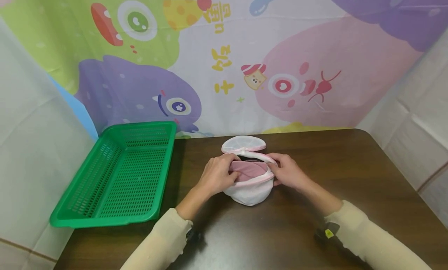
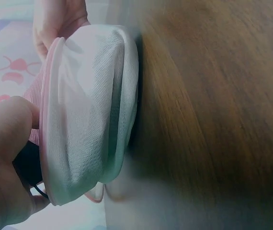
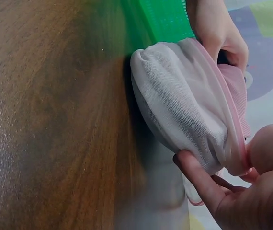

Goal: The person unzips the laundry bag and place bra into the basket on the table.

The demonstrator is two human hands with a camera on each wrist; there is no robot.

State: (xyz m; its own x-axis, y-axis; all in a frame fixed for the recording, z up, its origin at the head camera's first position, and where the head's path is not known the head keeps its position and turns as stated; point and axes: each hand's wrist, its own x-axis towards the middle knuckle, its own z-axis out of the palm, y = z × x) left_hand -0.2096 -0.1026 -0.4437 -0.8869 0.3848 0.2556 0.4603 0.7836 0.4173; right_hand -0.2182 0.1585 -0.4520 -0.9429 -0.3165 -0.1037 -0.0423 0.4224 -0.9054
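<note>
A white mesh laundry bag point(image 1: 250, 194) with pink trim stands on the table, its round lid point(image 1: 244, 144) flipped back. Folded pink ribbed cloth point(image 1: 249, 171) fills its mouth, and something black point(image 2: 28, 163) shows beside the cloth. My left hand point(image 1: 218, 172) pinches the cloth at the left side of the opening, thumb in front. On the opposite side, my right hand point(image 1: 288, 171) grips the bag's rim, with the thumb at the opening and fingers against the outer mesh, as the right wrist view shows. Some left fingertips are hidden inside the bag.
To the left, a green plastic basket point(image 1: 161, 192) with slotted walls sits on the brown wooden table point(image 1: 301, 239). A cartoon-printed cloth point(image 1: 217, 107) hangs behind the table's back edge. Pale walls stand at both sides.
</note>
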